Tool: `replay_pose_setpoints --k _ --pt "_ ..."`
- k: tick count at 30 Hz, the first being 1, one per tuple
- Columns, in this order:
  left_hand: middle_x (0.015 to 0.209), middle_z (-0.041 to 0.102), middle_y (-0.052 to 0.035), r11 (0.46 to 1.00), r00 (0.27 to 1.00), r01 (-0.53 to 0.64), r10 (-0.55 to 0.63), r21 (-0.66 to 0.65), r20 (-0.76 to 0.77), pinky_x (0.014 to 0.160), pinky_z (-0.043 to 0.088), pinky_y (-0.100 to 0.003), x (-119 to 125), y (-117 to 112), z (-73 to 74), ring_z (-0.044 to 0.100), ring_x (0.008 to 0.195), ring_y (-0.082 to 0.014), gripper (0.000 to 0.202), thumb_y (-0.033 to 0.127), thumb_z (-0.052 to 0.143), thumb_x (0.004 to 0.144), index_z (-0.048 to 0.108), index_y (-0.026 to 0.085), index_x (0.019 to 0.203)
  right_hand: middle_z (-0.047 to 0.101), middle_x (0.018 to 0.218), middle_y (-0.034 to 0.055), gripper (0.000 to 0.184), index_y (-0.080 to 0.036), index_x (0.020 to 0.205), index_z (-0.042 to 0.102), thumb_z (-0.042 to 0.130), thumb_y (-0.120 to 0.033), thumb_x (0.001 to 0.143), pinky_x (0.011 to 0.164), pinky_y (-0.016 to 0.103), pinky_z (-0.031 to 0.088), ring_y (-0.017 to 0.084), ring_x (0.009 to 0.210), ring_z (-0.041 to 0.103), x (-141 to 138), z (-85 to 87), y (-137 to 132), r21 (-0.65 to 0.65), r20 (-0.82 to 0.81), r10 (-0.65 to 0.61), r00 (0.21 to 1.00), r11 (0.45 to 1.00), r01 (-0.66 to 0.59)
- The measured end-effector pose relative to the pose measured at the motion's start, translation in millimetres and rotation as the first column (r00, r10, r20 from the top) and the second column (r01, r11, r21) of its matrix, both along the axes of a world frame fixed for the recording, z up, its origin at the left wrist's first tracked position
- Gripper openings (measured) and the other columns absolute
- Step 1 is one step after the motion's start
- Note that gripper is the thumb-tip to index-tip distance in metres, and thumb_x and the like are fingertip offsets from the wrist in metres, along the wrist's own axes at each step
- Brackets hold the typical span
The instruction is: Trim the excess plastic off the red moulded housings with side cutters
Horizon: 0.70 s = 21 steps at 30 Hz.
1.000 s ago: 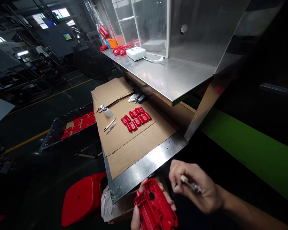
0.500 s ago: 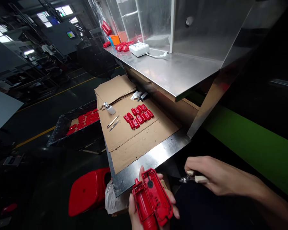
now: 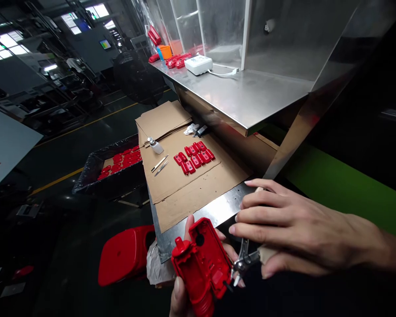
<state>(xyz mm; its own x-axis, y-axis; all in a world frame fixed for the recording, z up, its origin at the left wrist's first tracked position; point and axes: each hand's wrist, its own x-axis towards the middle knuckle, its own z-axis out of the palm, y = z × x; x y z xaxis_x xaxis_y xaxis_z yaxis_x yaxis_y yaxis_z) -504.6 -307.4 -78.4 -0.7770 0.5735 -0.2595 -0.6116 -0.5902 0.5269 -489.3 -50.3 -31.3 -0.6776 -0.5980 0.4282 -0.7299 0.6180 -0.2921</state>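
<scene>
We clamp our left hand [image 3: 185,290] round the red housing [image 3: 203,264] below the desk [image 3: 201,220] edge, right hand [image 3: 284,229] fingers closed on nippers [image 3: 244,262] at its corner, trimming apparently unfinished.

**Materials and finishes at your bench**

In your left hand [image 3: 181,295] you hold a red housing [image 3: 203,266] of glossy moulded plastic. The cutters [image 3: 243,260] in your right hand [image 3: 290,233] have bright metal jaws and a pale, matt grip. The bench edge [image 3: 198,222] and upper shelf [image 3: 247,94] are brushed steel, scuffed and dully reflective. Matt brown cardboard sheets [image 3: 188,185] lie on the bench, carrying small glossy red plastic parts [image 3: 194,156]. The red stool [image 3: 123,259] looks like smooth, shiny plastic.
</scene>
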Motion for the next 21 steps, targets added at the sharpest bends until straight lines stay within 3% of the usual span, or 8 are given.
replay_pose_setpoints --k 3,7,10,14,18,21 --pt "0.121 0.076 0.0029 0.993 0.995 0.06 -0.068 0.104 0.076 0.109 0.052 -0.043 -1 4 8.3 0.064 0.125 -0.0292 0.036 0.055 0.07 0.087 0.072 0.044 0.122 0.074 0.115 0.0023 0.042 -0.014 0.131 0.062 0.059 -0.045 0.102 0.111 0.047 0.033 0.021 0.109 0.062 -7 15.2 -4 0.114 -0.177 0.089 0.98 0.991 -0.069" --pt "0.12 0.077 0.002 0.954 0.975 0.216 -0.222 0.21 0.008 0.125 0.029 -0.045 -7 7 14.2 0.051 0.14 -0.0289 0.032 0.047 0.061 0.095 0.074 0.035 0.122 0.077 0.112 -0.0017 0.031 -0.014 0.124 0.068 0.043 -0.025 0.108 0.103 0.043 0.041 0.016 0.107 0.064 -13 34.2 -15 0.178 -0.25 0.172 0.953 0.976 -0.129" --pt "0.121 0.076 -0.0016 0.949 0.97 0.24 -0.241 0.205 -0.022 0.126 0.026 -0.049 -7 6 19.2 0.047 0.143 -0.0326 0.03 0.044 0.061 0.095 0.077 0.03 0.117 0.077 0.115 -0.0027 0.039 -0.016 0.118 0.072 0.035 -0.02 0.106 0.101 0.04 0.047 0.015 0.104 0.065 -15 46.5 -23 0.234 -0.244 0.21 0.947 0.96 -0.152" --pt "0.117 0.077 -0.0029 0.973 0.982 0.162 -0.175 0.165 0.065 0.122 0.034 -0.052 -3 6 25.8 0.052 0.138 -0.0362 0.023 0.039 0.07 0.088 0.081 0.029 0.106 0.078 0.114 -0.0019 0.044 -0.02 0.112 0.075 0.032 -0.03 0.106 0.1 0.039 0.055 0.019 0.107 0.067 -14 56.1 -27 0.306 -0.162 0.291 0.943 0.923 -0.233" --pt "0.114 0.078 -0.0033 0.972 0.971 0.17 -0.193 0.163 0.139 0.12 0.038 -0.052 1 6 28.5 0.053 0.136 -0.0361 0.023 0.04 0.07 0.088 0.081 0.032 0.107 0.076 0.118 0.0021 0.045 -0.02 0.112 0.074 0.03 -0.027 0.106 0.108 0.04 0.054 0.019 0.117 0.065 -11 56.1 -27 0.305 -0.16 0.335 0.929 0.911 -0.276" --pt "0.111 0.079 -0.0026 0.969 0.966 0.171 -0.201 0.181 0.165 0.119 0.039 -0.054 3 7 29.6 0.055 0.135 -0.0368 0.022 0.041 0.071 0.088 0.081 0.035 0.106 0.076 0.116 0.0035 0.038 -0.019 0.108 0.073 0.036 -0.025 0.105 0.107 0.041 0.055 0.018 0.113 0.067 -10 54.2 -26 0.264 -0.159 0.336 0.929 0.921 -0.287"
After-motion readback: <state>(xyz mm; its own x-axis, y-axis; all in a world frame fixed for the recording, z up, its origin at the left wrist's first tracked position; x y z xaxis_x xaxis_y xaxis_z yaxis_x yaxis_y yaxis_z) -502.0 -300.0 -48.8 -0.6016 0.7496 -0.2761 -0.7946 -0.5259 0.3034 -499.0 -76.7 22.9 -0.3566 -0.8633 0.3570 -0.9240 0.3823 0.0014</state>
